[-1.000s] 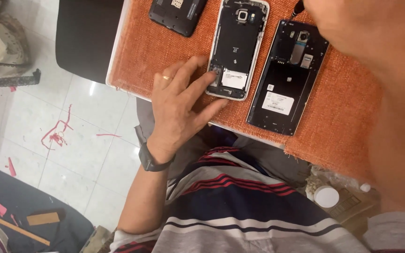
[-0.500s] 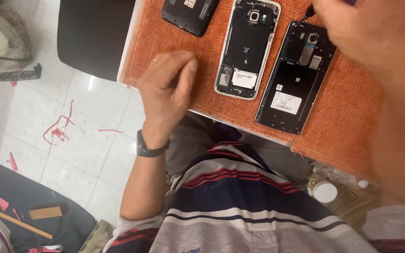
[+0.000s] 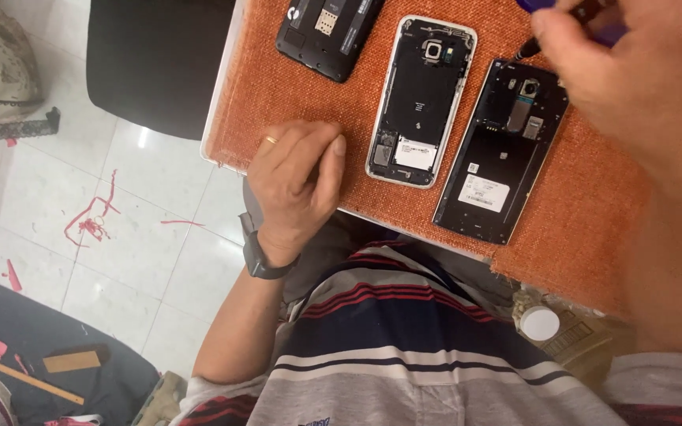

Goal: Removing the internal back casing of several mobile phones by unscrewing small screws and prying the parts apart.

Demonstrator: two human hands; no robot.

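Slippage is the risk: the screwdriver (image 3: 570, 20), pinched in the clenched right hand (image 3: 641, 87), points at the rightmost opened phone (image 3: 503, 154) and could gouge its camera area. Its tip seems, in blur, just short. The left hand (image 3: 297, 177) rests loosely curled on the orange mat (image 3: 294, 87), holding nothing.

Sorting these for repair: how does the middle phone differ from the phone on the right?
The middle phone has a silver-white rim; the right phone is all black. The middle one looks shorter. The right hand holds a tool tip at the right phone's top; nothing touches the middle one. Both lie open-backed on the orange mat.
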